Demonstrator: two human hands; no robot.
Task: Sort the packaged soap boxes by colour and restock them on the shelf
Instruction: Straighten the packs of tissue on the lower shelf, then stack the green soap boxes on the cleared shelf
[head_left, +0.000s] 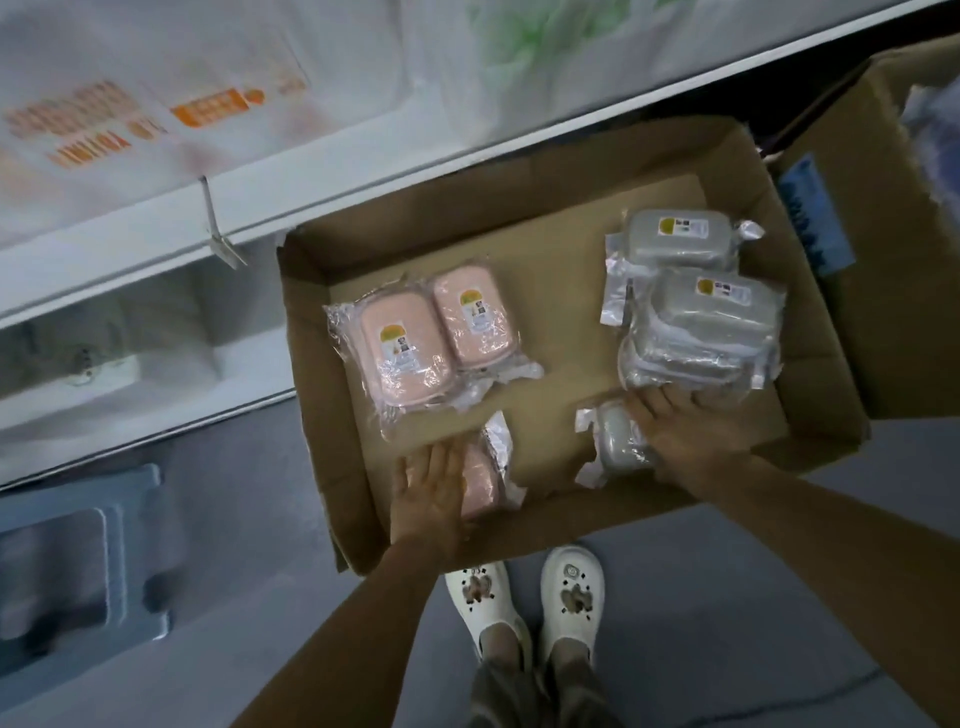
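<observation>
Pink soap boxes (434, 345) lie at the cardboard box's (561, 291) nine o'clock; left hand (428, 488), fingers straight, presses another pink box (480, 486). Right hand (691, 431), fingers spread, rests on a grey box (615, 441) below the three o'clock grey stack (701, 322).

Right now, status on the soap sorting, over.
Left hand flat on a pink soap box. Right hand on a grey soap box. Colours already separated in carton; nothing blocking.
</observation>
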